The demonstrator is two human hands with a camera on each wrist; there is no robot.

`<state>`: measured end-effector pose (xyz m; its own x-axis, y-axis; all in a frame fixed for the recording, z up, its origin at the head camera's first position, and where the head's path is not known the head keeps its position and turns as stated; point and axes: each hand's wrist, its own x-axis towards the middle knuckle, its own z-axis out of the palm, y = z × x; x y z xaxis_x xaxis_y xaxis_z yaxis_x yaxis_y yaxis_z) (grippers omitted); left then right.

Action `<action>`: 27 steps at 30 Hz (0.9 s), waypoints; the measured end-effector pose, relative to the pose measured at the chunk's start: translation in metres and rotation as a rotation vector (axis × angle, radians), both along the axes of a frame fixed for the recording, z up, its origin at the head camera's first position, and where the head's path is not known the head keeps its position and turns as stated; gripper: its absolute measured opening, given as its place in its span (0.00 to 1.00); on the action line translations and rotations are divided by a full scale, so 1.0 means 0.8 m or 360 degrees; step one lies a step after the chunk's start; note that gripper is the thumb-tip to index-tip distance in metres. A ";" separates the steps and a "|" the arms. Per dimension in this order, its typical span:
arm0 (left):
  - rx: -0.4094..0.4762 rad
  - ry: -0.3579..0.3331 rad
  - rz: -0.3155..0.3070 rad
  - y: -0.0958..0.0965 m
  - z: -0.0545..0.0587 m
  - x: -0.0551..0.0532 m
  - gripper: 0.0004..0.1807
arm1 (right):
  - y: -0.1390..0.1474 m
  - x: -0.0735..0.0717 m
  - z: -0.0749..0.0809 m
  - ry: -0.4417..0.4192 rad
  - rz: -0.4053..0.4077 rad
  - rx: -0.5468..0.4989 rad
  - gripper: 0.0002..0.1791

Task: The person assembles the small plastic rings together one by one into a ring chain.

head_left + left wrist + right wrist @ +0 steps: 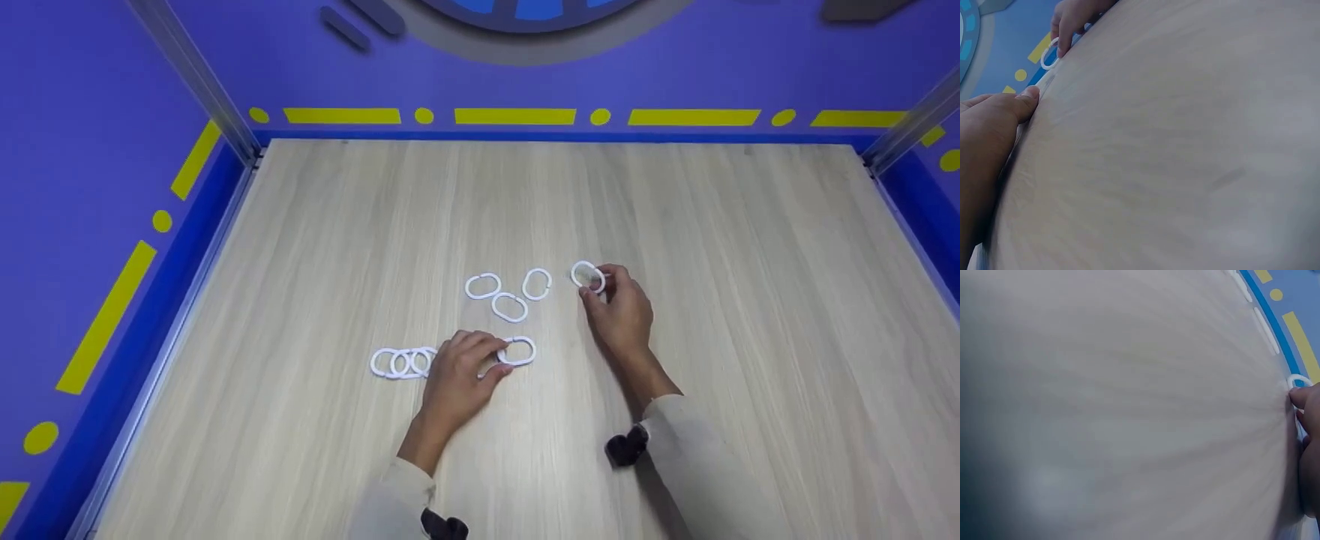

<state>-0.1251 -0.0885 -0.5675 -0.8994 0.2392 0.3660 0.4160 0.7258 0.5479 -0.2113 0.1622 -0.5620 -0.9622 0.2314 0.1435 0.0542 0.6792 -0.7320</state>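
Note:
In the head view my left hand [461,379] pinches the left end of a white oval chain link [529,351] between thumb and fingers, low over the table. A row of overlapping white chain links [381,363] runs in from the left and goes out of sight behind this hand. My right hand [625,311] holds another white chain link [576,271] by its right side, tilted up from the tabletop, between thumb and fingertips. That link also shows beside the fingers in the left wrist view. Three loose white links, one of them the lowest link [498,312], lie between and beyond the hands.
Pale wood-grain tabletop [720,247] spreads around the hands. Blue-purple panels [360,75] with yellow markings stand along its back and sides, joined by metal posts [196,79] at the corners. A black strap piece [627,445] sits at the right sleeve.

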 end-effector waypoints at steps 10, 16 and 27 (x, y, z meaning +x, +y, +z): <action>0.0011 -0.0031 0.0005 0.000 0.000 0.000 0.17 | 0.005 0.011 -0.002 0.0172 0.0209 -0.0293 0.16; 0.0058 -0.0055 0.0006 0.000 0.002 0.000 0.17 | -0.001 0.029 0.003 0.0196 0.0363 -0.0669 0.14; 0.0104 -0.0121 -0.0002 0.001 0.004 0.000 0.19 | -0.009 0.039 -0.002 0.0068 0.0671 -0.0755 0.13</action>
<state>-0.1250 -0.0874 -0.5640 -0.9248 0.2180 0.3117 0.3723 0.6869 0.6241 -0.1802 0.1552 -0.5635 -0.9802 -0.1180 0.1589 -0.1832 0.2372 -0.9540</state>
